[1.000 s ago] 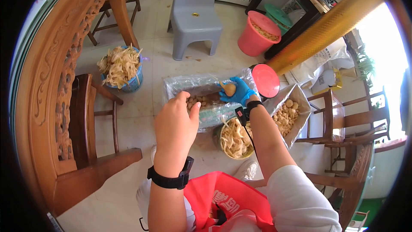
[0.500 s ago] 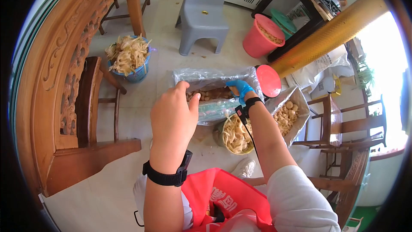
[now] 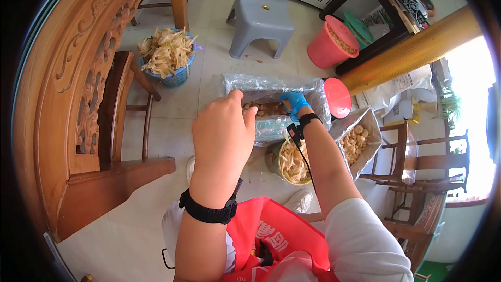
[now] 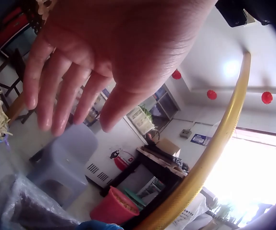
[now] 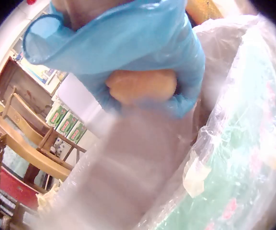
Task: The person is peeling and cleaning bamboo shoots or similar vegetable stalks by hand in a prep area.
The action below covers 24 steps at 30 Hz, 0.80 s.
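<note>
My right hand [image 3: 296, 105], in a blue glove, is inside the plastic-lined box [image 3: 271, 131]. Its fingers curl round a pale tan bulb [image 5: 143, 87], which the right wrist view shows between the gloved palm and fingers. Small brownish lumps [image 3: 269, 108] lie in the bottom of the box. My bare left hand [image 3: 222, 130] hovers over the near left side of the box. In the left wrist view its fingers [image 4: 63, 96] hang loosely extended with nothing in them.
A basket of pale peelings [image 3: 294, 163] stands below the box, with a lined container of peeled bulbs [image 3: 356, 145] to its right. Another basket of peelings [image 3: 166, 55] is at left. A grey chair [image 3: 263, 15], pink bucket [image 3: 330, 47] and red lid [image 3: 337, 98] stand beyond.
My right hand has turned over and lowered into the box with the bulb, which showed plainly on top before. The left hand stays raised and empty. The head view has shifted left.
</note>
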{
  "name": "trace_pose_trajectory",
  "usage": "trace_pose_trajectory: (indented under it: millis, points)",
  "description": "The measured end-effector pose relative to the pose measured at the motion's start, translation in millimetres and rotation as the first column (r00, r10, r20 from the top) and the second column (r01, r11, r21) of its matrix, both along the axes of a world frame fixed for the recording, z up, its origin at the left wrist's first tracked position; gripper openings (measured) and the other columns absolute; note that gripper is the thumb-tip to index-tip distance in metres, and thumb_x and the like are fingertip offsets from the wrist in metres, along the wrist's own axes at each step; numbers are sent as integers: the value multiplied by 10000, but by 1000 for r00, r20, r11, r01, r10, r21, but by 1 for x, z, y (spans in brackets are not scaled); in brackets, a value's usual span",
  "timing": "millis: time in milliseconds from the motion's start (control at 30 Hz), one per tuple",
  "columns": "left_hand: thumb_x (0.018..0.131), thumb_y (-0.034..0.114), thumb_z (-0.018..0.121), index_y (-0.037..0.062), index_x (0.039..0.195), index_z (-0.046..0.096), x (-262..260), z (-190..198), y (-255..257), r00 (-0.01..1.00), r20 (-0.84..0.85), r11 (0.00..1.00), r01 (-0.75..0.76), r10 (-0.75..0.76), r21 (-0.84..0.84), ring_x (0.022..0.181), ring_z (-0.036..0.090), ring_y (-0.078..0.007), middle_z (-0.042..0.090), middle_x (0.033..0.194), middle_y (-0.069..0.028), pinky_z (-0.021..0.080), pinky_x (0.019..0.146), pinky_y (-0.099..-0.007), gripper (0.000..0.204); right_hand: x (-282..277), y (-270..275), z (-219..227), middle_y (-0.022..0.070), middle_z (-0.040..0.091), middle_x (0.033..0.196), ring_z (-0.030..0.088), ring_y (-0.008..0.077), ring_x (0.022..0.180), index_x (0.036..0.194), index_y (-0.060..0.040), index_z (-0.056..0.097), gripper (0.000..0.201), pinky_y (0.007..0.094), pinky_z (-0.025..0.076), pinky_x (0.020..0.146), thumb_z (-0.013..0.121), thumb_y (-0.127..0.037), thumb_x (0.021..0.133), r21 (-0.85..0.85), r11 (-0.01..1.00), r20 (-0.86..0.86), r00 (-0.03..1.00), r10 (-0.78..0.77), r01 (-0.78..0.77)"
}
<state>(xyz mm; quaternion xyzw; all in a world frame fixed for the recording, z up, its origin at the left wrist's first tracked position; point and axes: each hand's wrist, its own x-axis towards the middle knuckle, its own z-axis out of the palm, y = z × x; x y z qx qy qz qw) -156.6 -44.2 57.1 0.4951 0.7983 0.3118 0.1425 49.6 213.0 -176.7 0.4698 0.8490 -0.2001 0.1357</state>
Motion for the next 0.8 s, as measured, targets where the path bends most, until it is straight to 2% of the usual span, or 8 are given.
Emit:
trace_pose_trajectory:
  millis: [67,133,233,367,467,600,667,800]
  points:
    - [844,247,628,65,1017,604,1,3,2,1000,11,999,3,-3,-35,830,611,-309,651,871,-112,473,718,-418,252,2,3,-5,76,672,834,626,222,711,951,-116,685,182,325,515,680,584,-232,854,-20,997,-62,995,-77,76]
    - [845,249,627,60,1017,603,0,5,2,1000,19,999,6,-5,-37,835,611,-307,651,869,-112,474,718,-417,257,3,6,-10,56,632,788,583,207,648,873,-94,660,191,321,492,614,593,-273,855,-773,408,-176,454,-873,486]
    - [847,252,626,52,1017,602,0,4,3,1000,27,999,12,-11,-35,840,613,-306,651,869,-112,475,718,-415,264,11,6,-10,56,599,780,567,192,652,898,-94,622,212,320,473,577,597,-300,851,-969,106,-58,210,-976,222]
    - [846,249,628,47,1020,602,3,5,5,999,16,999,32,-31,-38,835,618,-304,653,870,-118,480,713,-409,268,10,-16,15,72,605,895,573,188,687,1031,-83,581,294,320,473,577,592,-312,847,-827,352,-193,367,-910,439]
    - [843,242,632,41,1017,601,5,4,8,998,28,998,60,-59,-15,830,621,-300,654,870,-126,485,706,-406,268,-1,-38,41,100,581,1003,584,208,792,1103,-57,532,366,322,505,667,604,-298,836,-955,75,-67,37,-997,288]
    - [841,235,635,33,1009,601,8,0,14,998,36,999,53,-52,-11,820,623,-299,654,862,-133,489,703,-404,265,-8,-53,81,152,556,1063,547,294,1038,1158,-23,481,381,366,502,885,598,-203,843,-435,850,-342,819,-461,297]
    - [841,229,633,29,1001,601,7,1,14,999,26,999,46,-46,-5,815,626,-300,655,855,-135,491,706,-402,258,5,-25,35,138,556,1072,563,278,995,1176,-33,477,370,345,506,865,586,-196,862,-918,-309,367,-238,-899,-248]
    - [843,230,629,27,1004,601,8,2,16,999,23,999,42,-42,14,813,628,-300,656,856,-138,492,706,-402,260,2,-22,24,124,570,1065,575,264,950,1136,-38,518,323,352,507,866,593,-202,868,-997,-54,63,-161,-985,-60]
